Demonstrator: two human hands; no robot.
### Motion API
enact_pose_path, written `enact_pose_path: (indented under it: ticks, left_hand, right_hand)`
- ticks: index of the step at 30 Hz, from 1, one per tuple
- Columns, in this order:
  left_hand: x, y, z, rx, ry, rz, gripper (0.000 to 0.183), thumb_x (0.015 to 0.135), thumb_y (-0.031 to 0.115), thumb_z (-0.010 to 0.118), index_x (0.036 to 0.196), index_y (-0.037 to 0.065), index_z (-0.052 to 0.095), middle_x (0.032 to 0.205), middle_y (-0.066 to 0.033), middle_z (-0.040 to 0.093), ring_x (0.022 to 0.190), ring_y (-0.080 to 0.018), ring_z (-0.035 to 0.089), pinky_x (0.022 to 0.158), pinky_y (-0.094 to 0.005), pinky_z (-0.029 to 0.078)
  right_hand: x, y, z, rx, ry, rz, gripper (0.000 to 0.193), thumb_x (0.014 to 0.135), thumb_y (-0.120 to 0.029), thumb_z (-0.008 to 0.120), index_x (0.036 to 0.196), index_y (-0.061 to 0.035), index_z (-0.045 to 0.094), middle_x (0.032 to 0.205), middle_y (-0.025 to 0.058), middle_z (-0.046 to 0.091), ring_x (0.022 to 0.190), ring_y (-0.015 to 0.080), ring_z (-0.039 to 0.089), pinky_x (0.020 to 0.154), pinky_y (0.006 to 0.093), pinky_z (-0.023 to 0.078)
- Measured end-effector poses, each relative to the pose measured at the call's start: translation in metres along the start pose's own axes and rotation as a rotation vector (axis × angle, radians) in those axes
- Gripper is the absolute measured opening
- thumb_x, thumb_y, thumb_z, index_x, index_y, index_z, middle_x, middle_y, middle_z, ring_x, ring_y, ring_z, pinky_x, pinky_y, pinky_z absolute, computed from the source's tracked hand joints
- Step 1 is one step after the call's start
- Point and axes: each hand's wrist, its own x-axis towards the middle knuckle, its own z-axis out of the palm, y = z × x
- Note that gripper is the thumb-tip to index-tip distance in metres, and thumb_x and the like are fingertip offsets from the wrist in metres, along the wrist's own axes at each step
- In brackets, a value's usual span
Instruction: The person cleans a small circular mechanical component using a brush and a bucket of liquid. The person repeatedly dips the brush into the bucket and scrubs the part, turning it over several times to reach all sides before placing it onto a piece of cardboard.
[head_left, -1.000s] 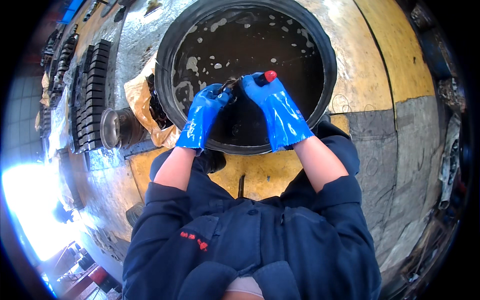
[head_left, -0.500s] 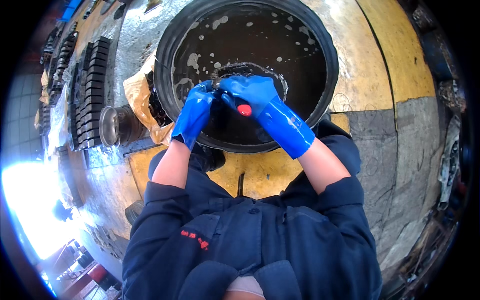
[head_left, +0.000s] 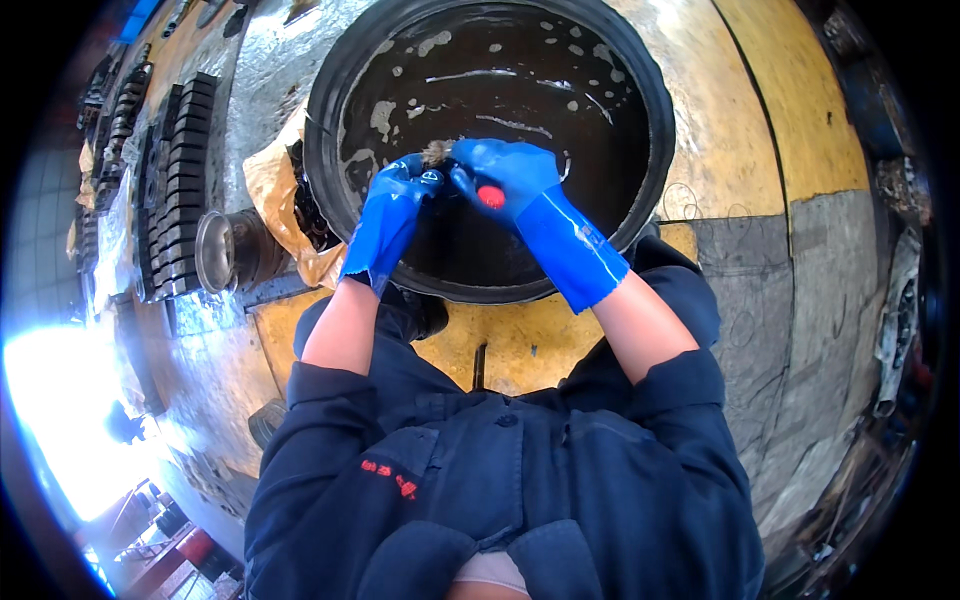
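Observation:
Both hands wear blue rubber gloves and are close together above a wide black tub (head_left: 662, 130) of dark liquid. My right hand (head_left: 508, 175) is closed around a brush; its red handle end (head_left: 491, 197) sticks out near the thumb side, and its grey-brown bristles (head_left: 437, 152) show between the hands. My left hand (head_left: 400, 180) is closed, fingers curled, just below the bristles. A small shiny round part (head_left: 431, 177) shows at its fingertips; most of it is hidden by the glove. Pale foam patches float on the liquid (head_left: 480, 100).
Left of the tub lies an open tan bag (head_left: 275, 185) with dark pieces inside. Beside it is a metal can on its side (head_left: 217, 252). Farther left are rows of black blocky metal parts (head_left: 185, 180). My knees flank the tub. Dark clutter lines the right edge.
The bristles and the shiny round part have come into view between the gloves. My right hand has shifted slightly up. Ripples on the liquid have changed from a ring to scattered streaks.

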Motion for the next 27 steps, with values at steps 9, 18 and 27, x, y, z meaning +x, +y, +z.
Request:
enact_pose_path:
  ticks: [9, 18, 27]
  left_hand:
    - [-0.001, -0.001, 0.014, 0.091, 0.148, 0.032, 0.033, 0.105, 0.017, 0.082, 0.133, 0.000, 0.078, 0.116, -0.0065, 0.084, 0.102, -0.0137, 0.076, 0.090, -0.0290, 0.058]
    - [0.004, 0.000, -0.003, 0.032, 0.157, -0.068, 0.036, 0.105, 0.025, 0.079, 0.134, 0.003, 0.076, 0.121, -0.0061, 0.083, 0.111, -0.0172, 0.077, 0.092, -0.0330, 0.057]
    - [0.000, 0.001, -0.001, -0.093, 0.021, -0.035, 0.032, 0.105, 0.019, 0.076, 0.131, 0.000, 0.078, 0.116, -0.0060, 0.082, 0.105, -0.0153, 0.075, 0.091, -0.0305, 0.057]
  right_hand:
    - [-0.004, 0.027, 0.004, 0.500, -0.190, 0.857, 0.039, 0.100, -0.044, 0.075, 0.117, -0.0103, 0.083, 0.103, 0.0160, 0.084, 0.106, 0.0355, 0.081, 0.094, 0.0432, 0.061]
    - [-0.017, 0.031, -0.008, 0.406, -0.197, 0.801, 0.039, 0.099, -0.046, 0.074, 0.117, -0.0124, 0.083, 0.113, 0.0151, 0.084, 0.112, 0.0363, 0.079, 0.097, 0.0441, 0.060]
    - [-0.007, -0.004, -0.015, 0.027, 0.004, -0.171, 0.023, 0.101, -0.028, 0.069, 0.122, -0.0267, 0.077, 0.108, 0.0072, 0.081, 0.102, 0.0354, 0.080, 0.082, 0.0496, 0.064]
